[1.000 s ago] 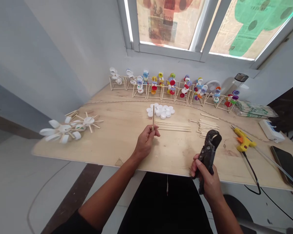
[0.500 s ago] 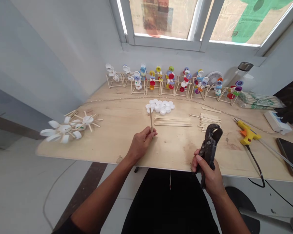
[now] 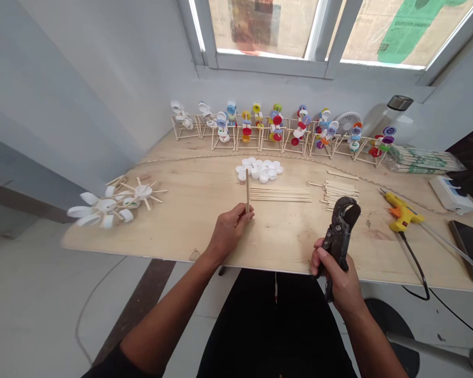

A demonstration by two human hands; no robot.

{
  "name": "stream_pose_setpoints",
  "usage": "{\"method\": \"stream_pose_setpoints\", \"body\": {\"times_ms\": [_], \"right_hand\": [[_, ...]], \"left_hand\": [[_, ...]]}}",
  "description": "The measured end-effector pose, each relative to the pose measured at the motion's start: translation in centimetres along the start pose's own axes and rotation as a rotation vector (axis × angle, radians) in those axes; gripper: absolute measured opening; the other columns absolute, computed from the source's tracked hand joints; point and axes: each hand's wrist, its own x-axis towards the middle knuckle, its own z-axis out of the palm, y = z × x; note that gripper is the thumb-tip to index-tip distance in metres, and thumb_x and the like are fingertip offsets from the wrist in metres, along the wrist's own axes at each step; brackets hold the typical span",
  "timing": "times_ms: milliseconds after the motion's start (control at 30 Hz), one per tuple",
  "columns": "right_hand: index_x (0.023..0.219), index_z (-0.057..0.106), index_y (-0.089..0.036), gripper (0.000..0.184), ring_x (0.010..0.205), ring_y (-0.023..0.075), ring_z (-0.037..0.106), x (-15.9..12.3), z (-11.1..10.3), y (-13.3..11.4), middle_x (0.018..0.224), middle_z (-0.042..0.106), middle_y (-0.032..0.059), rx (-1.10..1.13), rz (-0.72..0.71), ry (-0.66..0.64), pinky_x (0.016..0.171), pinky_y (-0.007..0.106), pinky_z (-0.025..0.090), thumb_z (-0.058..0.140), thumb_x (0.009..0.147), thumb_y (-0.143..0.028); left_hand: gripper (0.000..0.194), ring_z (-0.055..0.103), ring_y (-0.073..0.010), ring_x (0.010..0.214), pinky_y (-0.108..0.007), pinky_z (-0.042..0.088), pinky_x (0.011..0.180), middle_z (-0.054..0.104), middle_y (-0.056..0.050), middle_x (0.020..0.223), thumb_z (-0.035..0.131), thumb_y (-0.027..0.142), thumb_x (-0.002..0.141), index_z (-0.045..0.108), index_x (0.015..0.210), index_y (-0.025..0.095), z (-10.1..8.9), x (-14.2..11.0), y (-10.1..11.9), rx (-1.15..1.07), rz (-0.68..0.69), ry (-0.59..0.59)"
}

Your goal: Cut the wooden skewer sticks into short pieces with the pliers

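Near the middle of the table, my left hand (image 3: 230, 228) pinches the lower end of a thin wooden stick (image 3: 247, 186), which stands nearly upright. My right hand (image 3: 339, 278) is wrapped round the handles of a black pipe cutter (image 3: 338, 233), its curved jaw pointing up above the table's front edge. Behind the left hand lie white bottle caps (image 3: 260, 169) in a cluster. A row of long wooden sticks (image 3: 280, 195) lies just right of the held stick. Shorter cut sticks (image 3: 339, 194) are piled beyond the cutter, which hides part of them.
Stick frames with coloured cap wheels (image 3: 276, 123) line the wall. White cap wheels (image 3: 106, 206) lie at the left end. Rightward are a yellow glue gun (image 3: 402, 210), a phone (image 3: 469, 249), a power strip (image 3: 452, 194), packaged sticks (image 3: 423, 160), a bottle (image 3: 390, 118) and a small fan (image 3: 347, 124).
The stick in my left hand has tipped slightly more upright. My right hand keeps its hold on the pipe cutter, and the whole view has shifted a little.
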Motion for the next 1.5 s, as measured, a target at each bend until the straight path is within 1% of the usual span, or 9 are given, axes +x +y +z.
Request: {"method": "stream_pose_setpoints", "body": {"times_ms": [233, 400, 567, 733, 933, 1333, 1500], "right_hand": [[0.09, 0.052, -0.017, 0.023, 0.051, 0.0131, 0.049, -0.01, -0.05, 0.08, 0.058, 0.05, -0.0029, 0.004, -0.005, -0.003, 0.052, 0.027, 0.038, 0.056, 0.079, -0.037], [0.09, 0.052, -0.018, 0.023, 0.052, 0.0132, 0.049, 0.03, 0.03, 0.06, 0.059, 0.05, -0.0026, -0.007, -0.009, -0.004, 0.052, 0.027, 0.038, 0.055, 0.08, -0.038], [0.091, 0.051, -0.017, 0.025, 0.051, 0.013, 0.049, 0.08, 0.06, 0.15, 0.059, 0.049, -0.0025, 0.0, -0.005, -0.002, 0.05, 0.027, 0.038, 0.056, 0.079, -0.039], [0.09, 0.052, -0.017, 0.022, 0.052, 0.0129, 0.049, 0.01, -0.04, -0.02, 0.059, 0.05, -0.0026, -0.022, -0.015, -0.01, 0.053, 0.027, 0.038, 0.055, 0.08, -0.037], [0.09, 0.052, -0.018, 0.022, 0.052, 0.0137, 0.049, 0.01, -0.07, -0.04, 0.058, 0.05, -0.0027, -0.04, -0.011, -0.01, 0.053, 0.028, 0.038, 0.054, 0.081, -0.038], [0.09, 0.052, -0.018, 0.021, 0.051, 0.0128, 0.049, 0.05, -0.08, 0.23, 0.058, 0.05, -0.0032, -0.024, -0.014, -0.008, 0.052, 0.027, 0.038, 0.055, 0.08, -0.036], [0.09, 0.052, -0.018, 0.021, 0.052, 0.0127, 0.049, 0.06, -0.11, 0.21, 0.058, 0.051, -0.0034, -0.043, -0.023, -0.012, 0.053, 0.027, 0.038, 0.054, 0.081, -0.037]], "left_hand": [[0.015, 0.056, -0.0126, 0.064, -0.023, 0.041, 0.061, 0.062, 0.002, 0.073, 0.045, 0.032, 0.083, 0.056, 0.084, 0.022, -0.18, -0.21, 0.19, 0.024, -0.047, 0.018], [0.013, 0.058, -0.0161, 0.075, -0.026, 0.043, 0.066, 0.064, -0.001, 0.082, 0.047, 0.031, 0.081, 0.057, 0.079, 0.022, -0.14, -0.18, 0.23, 0.068, 0.0, 0.06], [0.01, 0.059, -0.0143, 0.069, -0.025, 0.042, 0.062, 0.065, 0.0, 0.079, 0.046, 0.028, 0.081, 0.054, 0.081, 0.021, -0.07, -0.15, 0.28, 0.051, 0.0, 0.058], [0.008, 0.058, -0.0129, 0.062, -0.024, 0.042, 0.06, 0.064, 0.001, 0.073, 0.048, 0.027, 0.081, 0.053, 0.081, 0.021, -0.05, -0.15, 0.36, 0.102, -0.002, 0.069], [0.01, 0.06, -0.0164, 0.07, -0.026, 0.043, 0.061, 0.064, -0.001, 0.076, 0.047, 0.029, 0.081, 0.053, 0.082, 0.021, 0.1, -0.26, 0.23, 0.157, 0.0, 0.081], [0.011, 0.059, -0.0154, 0.071, -0.025, 0.043, 0.063, 0.064, -0.001, 0.08, 0.045, 0.029, 0.083, 0.053, 0.082, 0.021, 0.29, -0.74, 0.08, 0.157, 0.022, 0.089], [0.01, 0.059, -0.0152, 0.072, -0.025, 0.043, 0.064, 0.064, -0.001, 0.081, 0.045, 0.028, 0.083, 0.052, 0.082, 0.021, 0.51, -0.86, -0.08, 0.178, 0.052, 0.101]]}}
